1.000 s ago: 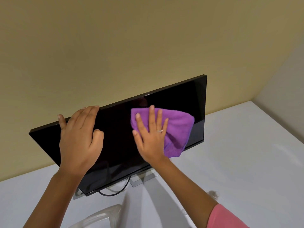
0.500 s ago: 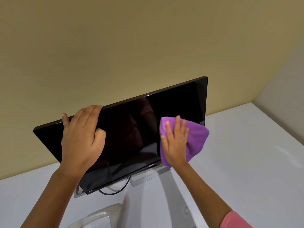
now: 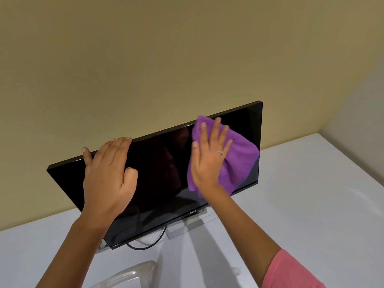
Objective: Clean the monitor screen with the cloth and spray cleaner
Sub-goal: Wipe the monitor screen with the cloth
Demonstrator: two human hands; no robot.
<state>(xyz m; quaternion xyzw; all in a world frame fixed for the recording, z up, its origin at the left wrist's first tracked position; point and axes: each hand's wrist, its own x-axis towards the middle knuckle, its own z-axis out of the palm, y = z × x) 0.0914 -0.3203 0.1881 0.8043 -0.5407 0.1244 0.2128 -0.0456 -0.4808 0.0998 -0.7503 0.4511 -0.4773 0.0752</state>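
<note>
A black monitor (image 3: 160,169) stands on a white table, its dark screen tilted toward me. My left hand (image 3: 108,175) holds the monitor's top edge, fingers over the rim and thumb on the screen. My right hand (image 3: 209,156) presses a purple cloth (image 3: 239,161) flat against the upper right part of the screen, fingers straight and spread. The cloth reaches the top edge of the monitor. No spray cleaner is in view.
The white table (image 3: 301,204) runs along a beige wall (image 3: 166,59) behind the monitor. A black cable (image 3: 149,245) loops below the screen beside the grey stand base (image 3: 187,227). A clear plastic object (image 3: 128,275) lies at the bottom near me.
My right hand slid the cloth from the screen's middle to its lower right, then up to the upper right. My left hand stayed on the top edge.
</note>
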